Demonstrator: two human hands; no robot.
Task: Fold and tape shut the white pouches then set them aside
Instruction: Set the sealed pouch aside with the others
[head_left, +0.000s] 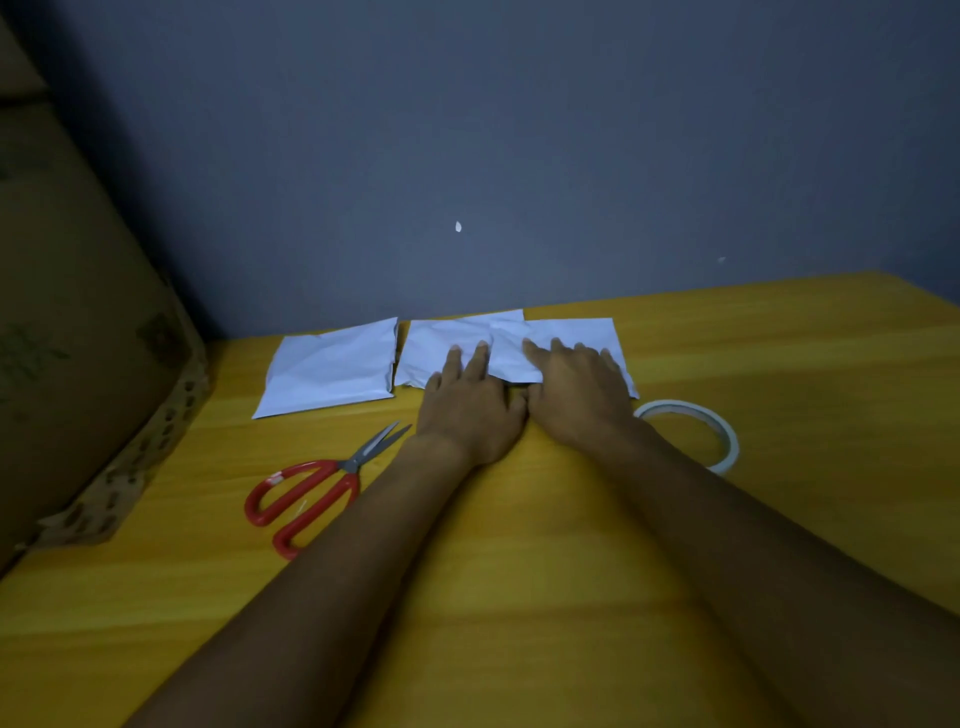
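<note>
A dim, makeshift packing spot — more a storeroom or home workroom than an office. The yellow wood-grain table (519, 597) is pushed against a bare blue-grey wall (519, 130). Left of the table stands a tall stack of brown cardboard cartons (78, 312) — their corner edges worn. On the table lie red-handled scissors (317, 488), a tape roll (691, 431) and white pouches (332, 364).

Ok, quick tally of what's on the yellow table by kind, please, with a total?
White pouches: 3, far left, middle, right
Red-handled scissors: 1
Tape roll: 1
Cardboard box at the left edge: 1
Total: 6
</note>
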